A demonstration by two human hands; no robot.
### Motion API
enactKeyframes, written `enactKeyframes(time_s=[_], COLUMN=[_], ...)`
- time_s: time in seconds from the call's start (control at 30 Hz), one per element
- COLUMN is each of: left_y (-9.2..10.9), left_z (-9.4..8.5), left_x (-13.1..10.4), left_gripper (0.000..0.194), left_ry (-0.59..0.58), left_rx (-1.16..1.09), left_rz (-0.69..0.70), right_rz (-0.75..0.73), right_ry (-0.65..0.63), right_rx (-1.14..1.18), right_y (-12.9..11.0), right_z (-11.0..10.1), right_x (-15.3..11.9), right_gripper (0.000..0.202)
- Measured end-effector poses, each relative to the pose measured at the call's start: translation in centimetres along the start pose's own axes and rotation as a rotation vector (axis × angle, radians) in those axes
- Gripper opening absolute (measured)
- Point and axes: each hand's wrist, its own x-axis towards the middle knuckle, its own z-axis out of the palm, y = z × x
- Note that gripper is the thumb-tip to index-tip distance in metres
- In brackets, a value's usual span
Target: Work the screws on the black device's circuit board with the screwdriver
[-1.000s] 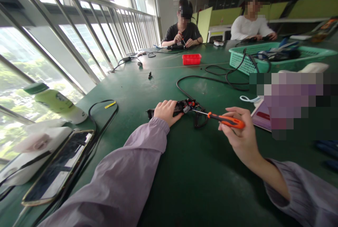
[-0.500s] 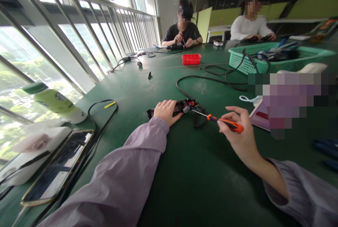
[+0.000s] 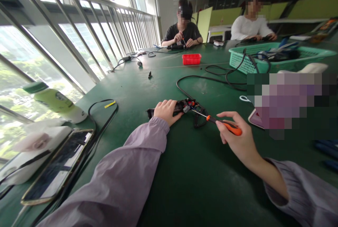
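My left hand (image 3: 166, 112) is wrapped over a black corded device (image 3: 182, 105) lying on the green table, its inner parts and small coloured wires exposed at the right end. My right hand (image 3: 236, 130) holds an orange-and-black screwdriver (image 3: 224, 124) by its handle, thumb below and index finger stretched above. The screwdriver's thin shaft points left, its tip among the exposed parts; whether it sits on a screw is too small to tell. Beneath the shaft lies a black loop-shaped piece (image 3: 201, 117). From the device a black cable (image 3: 190, 78) curves away to the right.
A teal basket (image 3: 253, 66) with cables and tools stands back right, a red tray (image 3: 191, 59) further left. To my left are a phone (image 3: 56, 167), a bottle (image 3: 56, 102) and a black strap (image 3: 105, 116). Two people sit across the table (image 3: 185, 184).
My right hand and the screwdriver handle have shifted slightly left, and the fingers have changed position on the handle. My left hand and the device stay put.
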Motion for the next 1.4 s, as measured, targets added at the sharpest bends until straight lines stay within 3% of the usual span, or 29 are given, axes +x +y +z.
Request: enactKeyframes(time_s=[0.2, 0.37, 0.5, 0.6, 0.73, 1.1, 1.3, 1.4], left_y=[0.0, 0.0, 0.1, 0.1, 0.1, 0.1, 0.0, 0.0], left_z=[0.0, 0.0, -0.1, -0.1, 0.0, -0.1, 0.1, 0.2], left_x=[0.0, 0.0, 0.0, 0.0, 0.0, 0.1, 0.0, 0.0], left_gripper=[0.04, 0.04, 0.041, 0.04, 0.04, 0.039, 0.041, 0.041], left_ry=[-0.002, -0.003, -0.005, -0.002, 0.006, -0.007, 0.004, 0.008], left_rx=[-0.008, -0.01, -0.003, 0.002, 0.01, -0.017, 0.001, 0.005], left_rz=[-0.004, -0.002, -0.003, 0.001, 0.003, -0.003, -0.001, 0.0], right_rz=[-0.17, -0.165, -0.093, -0.063, 0.045, 0.144, 0.317, 0.373], right_ry=[0.1, 0.023, -0.106, -0.134, -0.153, -0.175, -0.126, -0.204], right_rx=[-0.006, 0.062, 0.18, 0.364, 0.545, 0.603, 0.767, 0.75], right_y=[0.1, 0.3, 0.8, 1.0, 0.6, 1.0, 0.5, -0.1], right_z=[0.1, 0.1, -0.1, -0.1, 0.0, 0.1, 0.2, 0.0], right_x=[0.2, 0.5, 0.6, 0.6, 0.8, 1.5, 1.2, 1.0], right_gripper=[0.038, 0.045, 0.047, 0.044, 0.056, 0.058, 0.061, 0.066])
